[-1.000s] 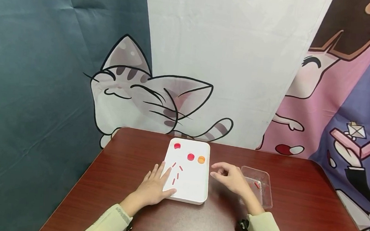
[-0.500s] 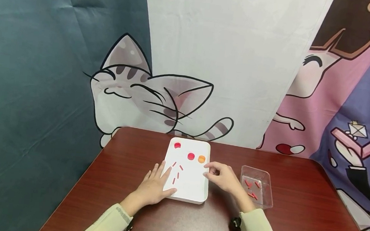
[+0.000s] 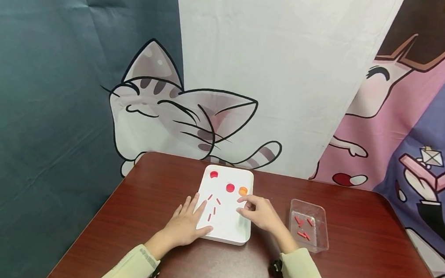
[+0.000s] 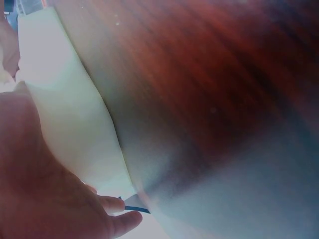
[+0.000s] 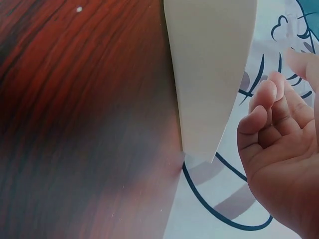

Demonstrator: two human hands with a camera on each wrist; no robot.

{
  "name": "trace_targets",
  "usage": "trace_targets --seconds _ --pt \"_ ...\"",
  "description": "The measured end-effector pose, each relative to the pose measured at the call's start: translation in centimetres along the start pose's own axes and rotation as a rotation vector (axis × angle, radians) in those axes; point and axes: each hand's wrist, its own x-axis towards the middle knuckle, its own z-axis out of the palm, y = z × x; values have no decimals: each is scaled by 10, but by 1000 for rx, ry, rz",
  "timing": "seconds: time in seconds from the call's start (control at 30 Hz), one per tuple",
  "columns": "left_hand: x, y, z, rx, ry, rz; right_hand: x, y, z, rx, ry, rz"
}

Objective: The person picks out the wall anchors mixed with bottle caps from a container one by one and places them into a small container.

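In the head view, a white tray [image 3: 227,233] holds a red cap [image 3: 213,174], another red cap [image 3: 230,188] and an orange cap [image 3: 243,191]. Several short red sticks [image 3: 214,210] lie on its left half. My left hand [image 3: 184,226] rests with spread fingers on the tray's left edge. Over the right edge hovers my right hand [image 3: 259,213], fingers bent, thumb and index finger apart near the orange cap; nothing shows between them. The right wrist view shows the right hand [image 5: 279,134] beside the tray's side wall [image 5: 207,74], its fingers bent.
A clear plastic box [image 3: 323,227] with several red sticks [image 3: 303,235] stands on the brown table [image 3: 364,244], right of the tray. Behind the table hangs a printed cloth [image 3: 284,73].
My right hand has moved left from beside the clear box to above the tray's right edge, uncovering the sticks in the box. The left hand stays where it was.
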Motion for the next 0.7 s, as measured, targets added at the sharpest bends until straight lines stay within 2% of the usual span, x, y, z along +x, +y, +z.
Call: trace_targets --seconds 0.3,0.53,0.7 --pt "1 1 -1 -6 -6 -9 6 -5 8 15 -16 -44" --pt "1 0 1 -18 16 12 13 -8 17 -12 -36 -53" --pt "1 0 0 -5 2 -1 17 -10 22 -26 -51 -62"
